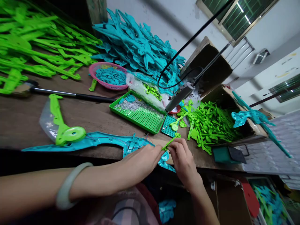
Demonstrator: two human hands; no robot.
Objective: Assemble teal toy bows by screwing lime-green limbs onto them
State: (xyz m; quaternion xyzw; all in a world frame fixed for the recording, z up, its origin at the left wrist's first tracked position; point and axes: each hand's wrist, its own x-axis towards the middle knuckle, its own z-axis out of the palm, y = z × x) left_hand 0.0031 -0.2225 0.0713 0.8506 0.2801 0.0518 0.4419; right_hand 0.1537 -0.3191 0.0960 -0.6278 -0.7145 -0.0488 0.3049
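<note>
Both hands meet over the right end of a long blue plastic toy bow half [93, 140] that lies on the bench. Between them is a slim lime-green plastic piece [169, 143] with a rounded end. My left hand [145, 159] pinches its lower end. My right hand [181, 156] has its fingers closed at the same piece from the other side. Thin wires run along the bow half. A green part with a round disc [72, 134] and a clear blade-like piece [48, 120] lies across its left portion.
A green tray of small metal screws [140, 115] stands behind the hands, with a small blue tray [168, 126] beside it. An electric screwdriver [180, 97] hangs on a cord above. Green and blue parts pile up behind; a pink basket [110, 76] holds small blue pieces.
</note>
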